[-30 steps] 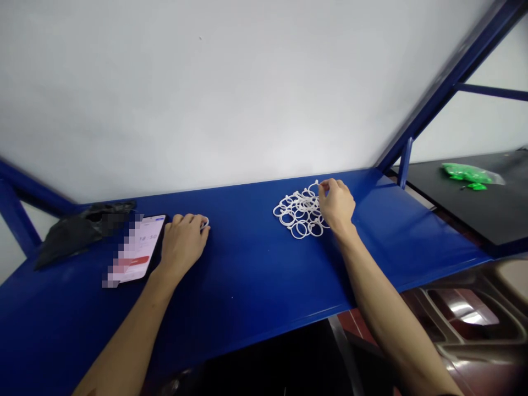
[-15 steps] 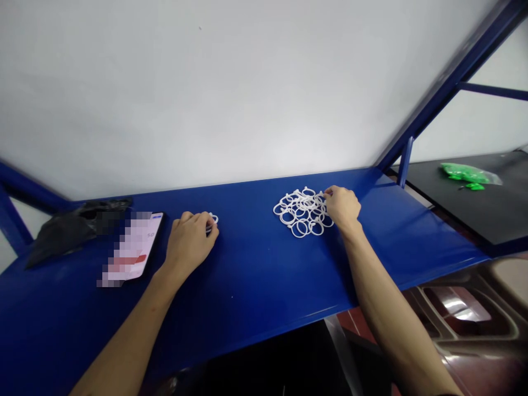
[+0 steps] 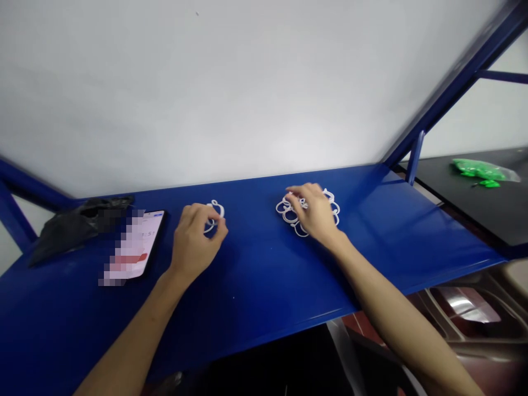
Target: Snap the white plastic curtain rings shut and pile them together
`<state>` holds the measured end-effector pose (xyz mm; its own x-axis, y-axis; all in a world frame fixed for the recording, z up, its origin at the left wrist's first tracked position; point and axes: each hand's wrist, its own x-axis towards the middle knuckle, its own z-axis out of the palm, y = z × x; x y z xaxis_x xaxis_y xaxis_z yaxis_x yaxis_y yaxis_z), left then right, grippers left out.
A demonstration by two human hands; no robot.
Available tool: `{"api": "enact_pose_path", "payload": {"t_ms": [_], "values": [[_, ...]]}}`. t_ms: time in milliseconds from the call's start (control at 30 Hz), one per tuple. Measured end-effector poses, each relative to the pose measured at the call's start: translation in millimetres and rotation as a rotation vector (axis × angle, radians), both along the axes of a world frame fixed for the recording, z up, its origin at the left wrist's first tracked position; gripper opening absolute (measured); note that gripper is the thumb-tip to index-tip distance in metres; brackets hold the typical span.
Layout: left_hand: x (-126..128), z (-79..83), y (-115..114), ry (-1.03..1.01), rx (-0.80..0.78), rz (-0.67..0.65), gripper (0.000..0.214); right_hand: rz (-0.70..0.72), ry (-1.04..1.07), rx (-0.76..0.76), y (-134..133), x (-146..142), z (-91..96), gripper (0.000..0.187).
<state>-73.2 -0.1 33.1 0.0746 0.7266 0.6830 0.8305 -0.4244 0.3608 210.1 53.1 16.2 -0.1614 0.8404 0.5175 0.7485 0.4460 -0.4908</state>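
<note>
My left hand [image 3: 197,237] is closed in a pinch on a white plastic curtain ring [image 3: 221,211], which stands tilted up between thumb and fingers. At least one more white ring [image 3: 209,226] shows under those fingertips, partly covered by them. To the right, my right hand [image 3: 317,214] hovers over or touches a pile of white rings [image 3: 290,216]. Its thumb and index finger are apart, with no ring visibly gripped between them. The hand hides the middle of the pile, and rings with small knobs stick out around it.
A phone with a lit screen [image 3: 152,231] lies left of my left hand, beside a crumpled black bag [image 3: 61,231]. Everything rests on a blue metal shelf [image 3: 256,264] against a white wall. Further right, a green-filled plastic bag [image 3: 478,169] lies on a black surface.
My right hand has moved left from the pile's right edge to over its middle, its fingers spreading. My left hand has shifted slightly right and lifted a ring into a tilt.
</note>
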Motion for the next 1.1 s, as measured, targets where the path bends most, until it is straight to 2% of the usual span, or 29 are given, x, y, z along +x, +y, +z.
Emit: {"api": "enact_pose_path", "payload": {"t_ms": [100, 200, 333, 400, 467, 567, 633, 700, 833, 967, 1100], "values": [[15, -5.4, -7, 0.015, 0.003, -0.144, 0.013, 0.341, 0.122, -0.173, -25, -36, -5.5, 0.027], [24, -18.3, -10, 0.044, -0.033, -0.250, 0.017, 0.460, 0.253, -0.280, -45, -62, -8.1, 0.023], [27, -28.7, -12, 0.013, -0.044, -0.308, 0.015, 0.429, 0.403, -0.315, -52, -72, -7.0, 0.015], [28, -28.1, -13, -0.038, -0.038, -0.260, 0.011, 0.388, 0.445, -0.307, -51, -72, -6.8, 0.011], [28, -25.4, -13, -0.127, -0.052, -0.158, 0.011, 0.359, 0.465, -0.293, -48, -70, -7.2, 0.009], [27, -22.0, -11, -0.304, -0.229, -0.075, 0.021, 0.378, 0.434, -0.272, -47, -69, -8.0, 0.019], [26, -20.9, -8, -0.475, -0.418, -0.100, 0.026, 0.404, 0.386, -0.247, -48, -69, -8.6, 0.024], [26, -20.7, -6, -0.674, -0.542, -0.128, 0.029, 0.408, 0.350, -0.222, -49, -69, -9.5, 0.024], [30, -24.1, -5, -0.931, -0.593, -0.186, 0.031, 0.417, 0.337, -0.185, -48, -69, -13.5, 0.025], [31, -31.0, -8, -0.971, -0.597, -0.200, 0.030, 0.467, 0.325, -0.167, -47, -67, -15.7, 0.020], [30, -31.2, -14, -0.839, -0.519, -0.192, 0.028, 0.517, 0.264, -0.105, -49, -63, -13.7, 0.018]]}}
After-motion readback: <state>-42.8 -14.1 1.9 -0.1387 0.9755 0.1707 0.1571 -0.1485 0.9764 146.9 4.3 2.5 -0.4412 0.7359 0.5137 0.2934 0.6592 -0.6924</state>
